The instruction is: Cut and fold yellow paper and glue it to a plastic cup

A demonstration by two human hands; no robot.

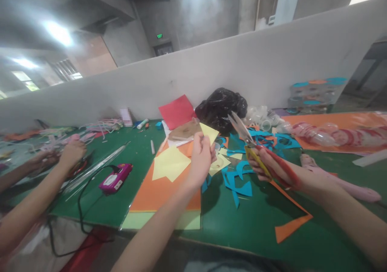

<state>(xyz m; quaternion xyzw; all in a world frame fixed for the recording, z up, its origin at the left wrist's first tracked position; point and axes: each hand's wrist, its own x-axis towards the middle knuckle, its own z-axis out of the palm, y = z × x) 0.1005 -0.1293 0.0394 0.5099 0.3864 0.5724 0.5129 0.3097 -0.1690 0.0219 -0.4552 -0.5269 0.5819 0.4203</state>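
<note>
My left hand (pixel 200 159) is raised over the green table (pixel 254 219) with its fingers pinched on a small yellow paper piece (pixel 209 133). My right hand (pixel 266 165) grips the yellow and red handles of a pair of scissors (pixel 242 131), whose blades stand apart and point up and left, a short way right of the yellow piece. Below my left hand lie yellow paper sheets (pixel 169 164) on an orange sheet (pixel 165 191). Blue paper scraps (pixel 238 179) are scattered between my hands.
Another person's arms (pixel 45 175) work at the left, next to a magenta glue gun (pixel 116 178) with a black cord. A red sheet (pixel 177 111), a black plastic bag (pixel 220 108), clear cups (pixel 263 120) and an orange offcut (pixel 290 223) lie around. A grey wall backs the table.
</note>
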